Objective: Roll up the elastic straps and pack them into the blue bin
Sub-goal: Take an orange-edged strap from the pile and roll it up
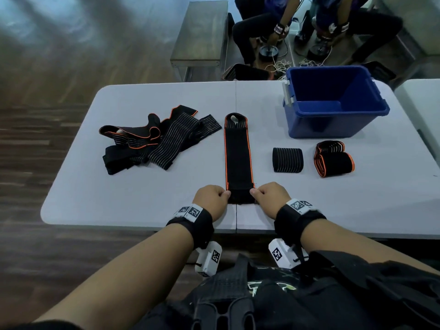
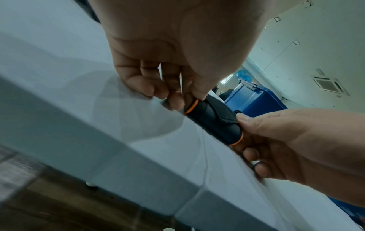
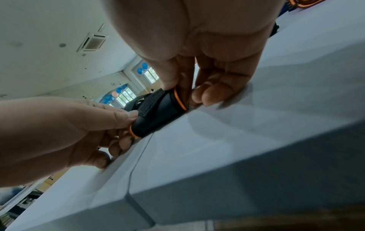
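A black elastic strap with orange edges (image 1: 237, 153) lies stretched out along the middle of the white table (image 1: 147, 201). Its near end is turned into a small roll (image 2: 214, 121) (image 3: 158, 112). My left hand (image 1: 213, 196) (image 2: 177, 100) pinches the roll's left end and my right hand (image 1: 269, 192) (image 3: 183, 92) pinches its right end. The blue bin (image 1: 333, 101) stands open at the far right. Two rolled straps, one striped black (image 1: 287, 160) and one orange-edged (image 1: 333, 159), lie in front of the bin.
A heap of unrolled striped and orange-edged straps (image 1: 154, 136) lies at the table's left. A grey bench (image 1: 202, 36) and a mirror showing a seated person (image 1: 309, 27) are beyond the far edge. The table's near edge is just behind my wrists.
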Tool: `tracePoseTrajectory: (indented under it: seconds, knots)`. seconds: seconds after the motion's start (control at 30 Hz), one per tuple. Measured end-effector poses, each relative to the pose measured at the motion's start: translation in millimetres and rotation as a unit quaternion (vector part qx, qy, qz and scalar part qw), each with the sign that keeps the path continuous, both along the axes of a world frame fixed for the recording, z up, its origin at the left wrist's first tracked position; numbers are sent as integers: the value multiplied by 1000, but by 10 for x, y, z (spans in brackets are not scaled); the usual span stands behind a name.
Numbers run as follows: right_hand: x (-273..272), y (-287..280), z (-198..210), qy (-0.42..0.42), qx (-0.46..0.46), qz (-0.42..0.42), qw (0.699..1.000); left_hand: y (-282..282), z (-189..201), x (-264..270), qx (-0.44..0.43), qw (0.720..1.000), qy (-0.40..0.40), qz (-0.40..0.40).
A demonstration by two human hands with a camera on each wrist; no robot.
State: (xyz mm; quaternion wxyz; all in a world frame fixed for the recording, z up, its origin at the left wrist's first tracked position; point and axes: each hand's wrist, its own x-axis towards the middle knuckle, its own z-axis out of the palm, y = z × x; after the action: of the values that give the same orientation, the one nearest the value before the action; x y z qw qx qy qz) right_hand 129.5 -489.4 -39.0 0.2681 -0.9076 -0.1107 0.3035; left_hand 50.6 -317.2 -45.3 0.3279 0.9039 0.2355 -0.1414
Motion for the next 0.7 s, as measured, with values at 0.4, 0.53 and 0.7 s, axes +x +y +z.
tracePoseTrajectory:
  seconds: [0.4, 0.53, 0.7]
  knots:
    - [141, 212, 98, 19, -139, 43, 989, 88, 49, 214, 55, 996, 72, -25]
    - [131, 186, 98, -24, -129, 63, 989, 128, 64, 164, 51, 998, -1, -48]
    - [94, 151, 78, -119, -68, 77, 988, 87, -68, 128, 135, 973, -84, -165]
